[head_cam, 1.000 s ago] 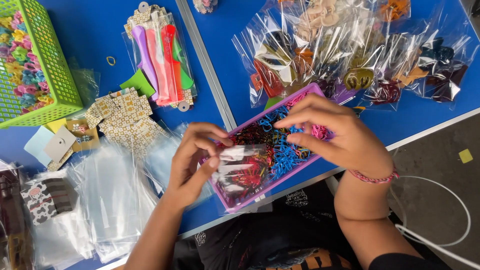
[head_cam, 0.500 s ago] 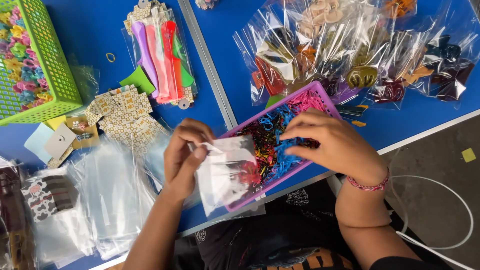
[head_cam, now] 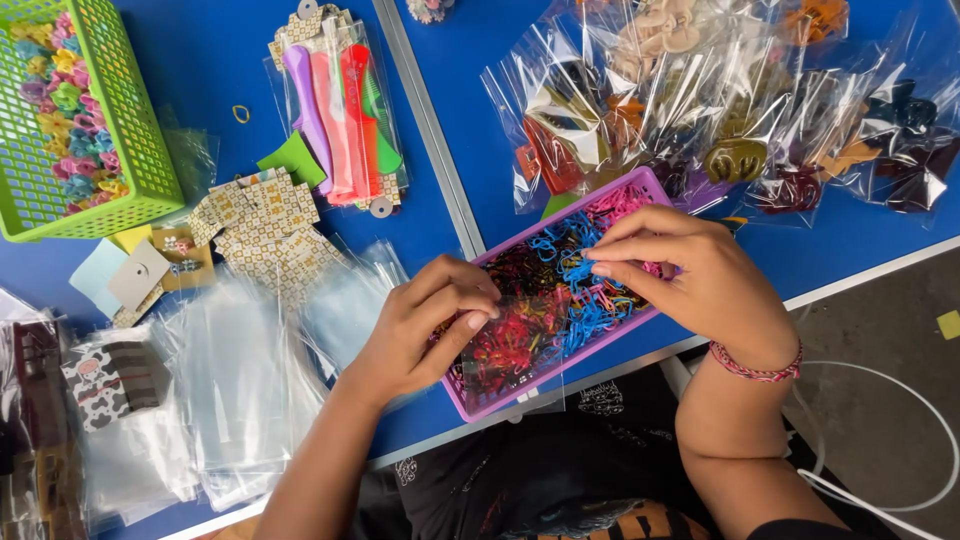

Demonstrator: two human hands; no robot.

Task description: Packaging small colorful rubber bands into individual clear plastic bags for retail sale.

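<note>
The left hand [head_cam: 425,325] pinches a small clear plastic bag [head_cam: 500,335] over the shallow purple plastic tray [head_cam: 652,188] of small coloured elastic bands [head_cam: 565,290] at the blue table's [head_cam: 200,60] near edge; the right hand [head_cam: 700,285] dips pinched fingertips [head_cam: 600,268] among the bands; whether they clamp any, I cannot tell.

Packing workshop for hair accessories. My bench: blue tables [head_cam: 850,240] joined edge to edge; clear bags of hair claws [head_cam: 720,110]; bagged combs [head_cam: 335,110]; loose empty sleeves [head_cam: 230,390]; green basket [head_cam: 150,170] and purple tray [head_cam: 655,190] of small elastics.
</note>
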